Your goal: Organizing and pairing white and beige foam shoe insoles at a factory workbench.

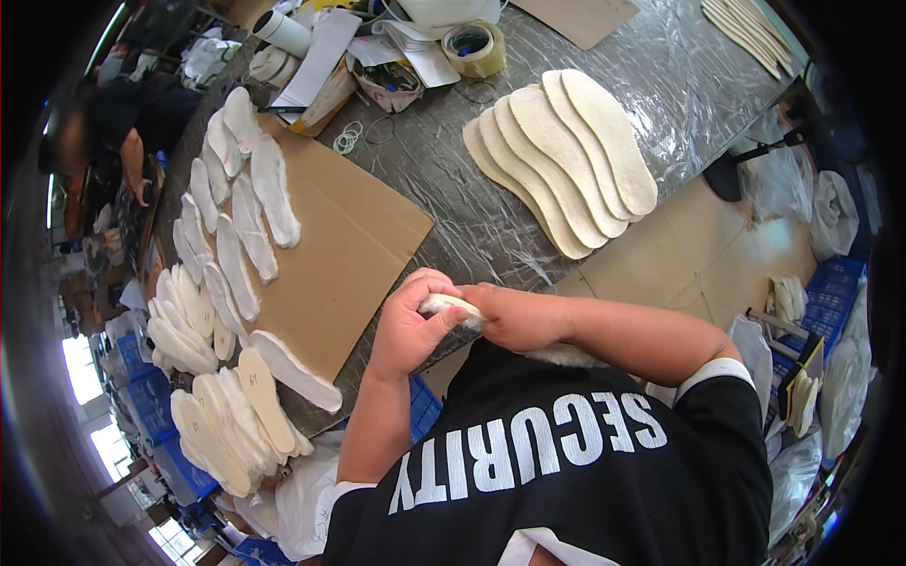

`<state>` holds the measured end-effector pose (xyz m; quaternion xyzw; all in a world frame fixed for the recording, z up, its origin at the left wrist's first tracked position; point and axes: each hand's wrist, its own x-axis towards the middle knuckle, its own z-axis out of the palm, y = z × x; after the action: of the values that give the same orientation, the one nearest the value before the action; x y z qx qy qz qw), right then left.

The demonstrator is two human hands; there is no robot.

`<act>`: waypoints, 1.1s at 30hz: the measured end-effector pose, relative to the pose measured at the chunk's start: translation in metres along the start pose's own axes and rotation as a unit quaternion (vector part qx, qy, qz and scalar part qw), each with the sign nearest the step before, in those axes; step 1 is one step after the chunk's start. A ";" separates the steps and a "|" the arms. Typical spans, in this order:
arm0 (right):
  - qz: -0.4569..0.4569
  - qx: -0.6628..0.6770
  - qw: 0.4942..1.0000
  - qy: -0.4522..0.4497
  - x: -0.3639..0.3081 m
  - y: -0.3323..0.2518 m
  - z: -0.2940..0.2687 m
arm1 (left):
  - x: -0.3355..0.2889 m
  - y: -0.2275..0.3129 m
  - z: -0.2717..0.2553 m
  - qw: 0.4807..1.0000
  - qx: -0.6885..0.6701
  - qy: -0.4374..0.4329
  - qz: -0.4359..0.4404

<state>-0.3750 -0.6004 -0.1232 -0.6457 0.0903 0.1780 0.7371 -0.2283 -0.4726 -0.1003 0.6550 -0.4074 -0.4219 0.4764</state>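
Occupying frame centre: one pale fleecy insole (442,303), apparently gripped from two sides because it is pliable. Left hand (412,316): fingers curled closed, thumb pressed on it. Right hand (517,318): closed about its other end, fingertips hidden. Upper right, desk (425,170): fanned insoles (566,156), perhaps overlapped to save space. Left: white insoles (275,189) along cardboard (344,222).

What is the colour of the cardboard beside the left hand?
The cardboard is brown, best seen in head view.

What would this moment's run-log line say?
left hand: holding insole | right hand: holding same insole | table: fanned cream insoles, brown cardboard
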 end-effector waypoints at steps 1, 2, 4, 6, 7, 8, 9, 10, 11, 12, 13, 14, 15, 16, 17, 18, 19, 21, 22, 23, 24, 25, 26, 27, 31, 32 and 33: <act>-0.037 -0.048 0.997 0.045 0.000 0.006 0.004 | 0.000 0.002 -0.001 0.999 0.039 -0.018 0.011; -0.073 -0.096 0.989 0.089 0.001 0.011 0.006 | 0.001 0.001 -0.002 0.999 0.039 -0.019 0.011; -0.083 -0.098 0.987 0.097 0.002 0.015 0.007 | 0.002 -0.005 -0.003 0.998 0.033 -0.024 0.043; -0.093 -0.102 0.985 0.103 0.001 0.012 0.005 | 0.002 -0.007 0.000 0.998 0.036 0.003 0.056; -0.112 -0.140 0.976 0.122 -0.002 0.006 0.003 | 0.002 -0.007 0.001 0.996 0.038 0.030 0.069; -0.131 -0.177 0.965 0.141 -0.004 0.002 0.001 | 0.001 -0.009 0.002 0.996 0.038 0.030 0.070; -0.131 -0.178 0.965 0.140 -0.003 0.001 -0.001 | -0.001 -0.011 0.002 0.990 0.063 0.049 0.113; -0.170 -0.276 0.929 0.180 -0.002 0.001 -0.003 | -0.003 -0.012 0.004 0.982 0.087 0.067 0.155; -0.207 -0.371 0.879 0.216 -0.002 0.000 -0.004 | -0.004 -0.012 0.005 0.982 0.086 0.066 0.155; -0.240 -0.401 0.857 0.216 -0.001 -0.001 -0.003 | -0.005 -0.011 0.006 0.981 0.069 0.063 0.169; -0.240 -0.402 0.857 0.217 0.000 0.002 -0.002 | -0.007 -0.010 0.007 0.980 0.054 0.060 0.183; -0.278 -0.461 0.808 0.238 0.004 0.008 0.000 | -0.010 -0.011 0.008 0.982 0.039 0.060 0.175; -0.313 -0.517 0.754 0.257 0.005 0.012 0.001 | -0.012 -0.011 0.009 0.982 0.039 0.059 0.175; -0.324 -0.531 0.736 0.268 0.006 0.013 0.003 | -0.014 -0.011 0.010 0.982 0.039 0.062 0.172; -0.325 -0.531 0.736 0.267 0.006 0.013 0.004 | -0.015 -0.011 0.010 0.983 0.038 0.065 0.169; -0.324 -0.543 0.725 0.272 0.007 0.013 0.005 | -0.015 -0.013 0.010 0.983 0.039 0.065 0.169; -0.323 -0.555 0.715 0.277 0.008 0.012 0.005 | -0.015 -0.016 0.010 0.981 0.045 0.078 0.171; -0.315 -0.526 0.731 0.299 0.008 0.005 0.010 | -0.018 -0.020 0.009 0.979 0.052 0.092 0.172; -0.304 -0.496 0.747 0.323 0.008 0.003 0.011 | -0.020 -0.022 0.008 0.976 0.050 0.111 0.181; -0.304 -0.496 0.746 0.323 0.007 0.005 0.010 | -0.022 -0.024 0.007 0.972 0.048 0.130 0.189; -0.231 -0.516 0.767 0.303 0.004 0.009 0.008 | -0.023 -0.025 0.004 0.972 0.048 0.131 0.189; -0.157 -0.533 0.783 0.280 0.000 0.012 0.006 | -0.026 -0.024 -0.001 0.972 0.051 0.120 0.194; -0.137 -0.573 0.771 0.244 -0.004 0.012 0.002 | -0.027 -0.023 -0.003 0.972 0.055 0.110 0.199; -0.139 -0.572 0.771 0.242 -0.004 0.017 0.003 | -0.029 -0.021 -0.004 0.972 0.056 0.113 0.198; -0.167 -0.635 0.680 0.326 0.002 0.026 0.008 | -0.033 -0.007 0.001 0.931 0.275 0.118 0.211; -0.169 -0.637 0.672 0.337 0.004 0.027 0.009 | -0.033 -0.002 0.001 0.906 0.340 0.129 0.216; -0.171 -0.639 0.664 0.348 0.005 0.027 0.010 | -0.034 0.002 0.002 0.877 0.404 0.140 0.219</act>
<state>-0.3816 -0.5868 -0.1485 -0.9772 0.0924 -0.1751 0.0762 -0.2407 -0.4418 -0.0930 0.7366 -0.6046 -0.0097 0.3028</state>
